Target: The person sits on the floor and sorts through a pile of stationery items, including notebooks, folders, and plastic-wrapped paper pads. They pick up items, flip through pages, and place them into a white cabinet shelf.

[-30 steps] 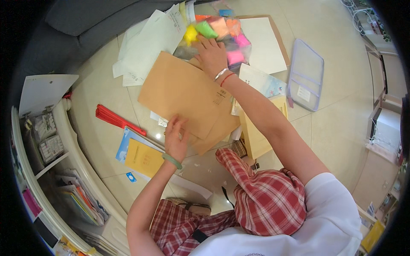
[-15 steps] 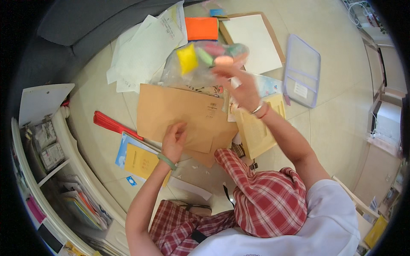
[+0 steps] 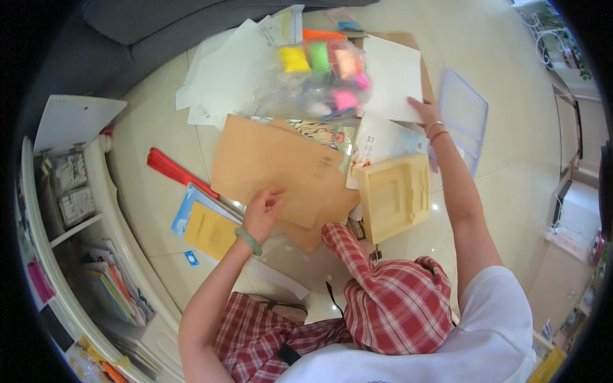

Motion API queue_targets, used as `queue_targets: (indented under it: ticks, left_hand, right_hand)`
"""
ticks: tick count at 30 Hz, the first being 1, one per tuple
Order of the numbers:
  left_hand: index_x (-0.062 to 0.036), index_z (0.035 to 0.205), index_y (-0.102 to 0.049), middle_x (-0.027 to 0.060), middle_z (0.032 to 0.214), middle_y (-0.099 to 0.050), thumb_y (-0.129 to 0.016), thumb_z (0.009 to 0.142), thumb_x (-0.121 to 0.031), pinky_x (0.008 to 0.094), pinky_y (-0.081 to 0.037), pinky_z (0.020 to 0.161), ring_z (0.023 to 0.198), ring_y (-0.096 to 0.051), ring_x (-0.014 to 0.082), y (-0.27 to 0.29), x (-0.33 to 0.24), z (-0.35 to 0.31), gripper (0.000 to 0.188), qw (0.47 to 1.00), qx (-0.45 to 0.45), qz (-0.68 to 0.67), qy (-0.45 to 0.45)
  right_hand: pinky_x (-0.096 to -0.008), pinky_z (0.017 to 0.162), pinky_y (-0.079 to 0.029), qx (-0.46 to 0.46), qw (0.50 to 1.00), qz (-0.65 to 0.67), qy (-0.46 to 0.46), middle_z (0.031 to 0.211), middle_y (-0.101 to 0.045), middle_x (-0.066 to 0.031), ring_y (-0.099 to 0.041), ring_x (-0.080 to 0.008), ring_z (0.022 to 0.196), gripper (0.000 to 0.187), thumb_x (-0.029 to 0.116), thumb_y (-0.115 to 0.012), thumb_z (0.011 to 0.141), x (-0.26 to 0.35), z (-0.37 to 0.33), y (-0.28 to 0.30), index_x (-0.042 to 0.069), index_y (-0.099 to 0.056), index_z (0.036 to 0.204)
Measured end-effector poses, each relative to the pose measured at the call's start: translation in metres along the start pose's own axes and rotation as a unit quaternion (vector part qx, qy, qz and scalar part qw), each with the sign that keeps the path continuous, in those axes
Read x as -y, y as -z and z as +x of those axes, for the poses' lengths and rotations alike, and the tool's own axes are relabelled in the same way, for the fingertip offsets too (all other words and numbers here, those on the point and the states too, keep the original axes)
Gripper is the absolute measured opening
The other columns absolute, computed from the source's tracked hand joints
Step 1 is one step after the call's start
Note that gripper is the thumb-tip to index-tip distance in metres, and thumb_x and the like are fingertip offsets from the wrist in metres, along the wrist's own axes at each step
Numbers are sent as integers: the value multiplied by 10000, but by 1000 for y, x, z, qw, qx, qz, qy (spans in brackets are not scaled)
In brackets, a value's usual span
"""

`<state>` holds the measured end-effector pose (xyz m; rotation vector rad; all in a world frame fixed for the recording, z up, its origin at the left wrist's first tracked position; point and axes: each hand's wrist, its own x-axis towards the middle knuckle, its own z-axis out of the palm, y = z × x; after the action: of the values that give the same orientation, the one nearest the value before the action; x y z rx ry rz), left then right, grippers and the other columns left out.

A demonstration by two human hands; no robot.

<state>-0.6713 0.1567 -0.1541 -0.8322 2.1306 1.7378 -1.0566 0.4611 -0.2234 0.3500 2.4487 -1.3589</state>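
My right hand (image 3: 426, 113) is at the lower right corner of a white sheet (image 3: 396, 76), its fingers closed on the edge; their undersides are hidden. Brown board shows behind the sheet. My left hand (image 3: 263, 207) holds nothing, its fingers loosely bent over brown paper envelopes (image 3: 274, 159). Beyond them lies a clear plastic bag (image 3: 274, 89) of bright packets, yellow, green, peach and pink, slightly blurred. Between the bag and a cream plastic tray (image 3: 396, 198) are a pale printed booklet (image 3: 383, 143) and a picture with black stripes (image 3: 319, 133).
White papers (image 3: 223, 70) spread near the dark sofa (image 3: 166, 38). A clear lilac-edged case (image 3: 463, 115) lies at right. A red folded strip (image 3: 179, 172) and a yellow booklet (image 3: 211, 230) are at left, beside the open cabinet (image 3: 108, 236). Red checked cloth (image 3: 396, 306) covers my knee.
My right hand has gone from the packet bag to the white sheet's corner. The bag has settled with its packets rearranged. My left hand stays over the envelopes; the view has shifted slightly.
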Motion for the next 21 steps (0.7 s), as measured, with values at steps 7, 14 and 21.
queue_targets:
  ticks: [7,14,21]
  left_hand:
    - [-61,1177,-548,37,1064,-604,-539,904,-158,248,-460,762,876,-581,118,10,-3,-12,290,994,58,-65,59]
    - [-53,1180,-545,51,1079,-599,-525,914,-164,254,-451,807,949,-569,122,5,-41,2,289,994,100,-31,-27]
    - [-63,1340,-375,137,1262,-501,-383,928,-523,363,-422,930,1143,-507,232,23,-91,-7,617,927,99,-361,34]
  right_hand:
    - [-256,705,-494,-90,960,-66,258,929,-673,-98,-644,-143,794,438,183,-679,790,28,-31,23,-26,-577,1161]
    - [-220,690,-460,-97,958,-28,267,948,-661,-51,-550,-70,757,351,113,-606,848,97,-126,32,-18,-577,1172]
    - [-251,706,-502,76,924,340,157,967,-640,-66,-607,-126,848,136,82,-609,863,141,-225,4,6,-627,974]
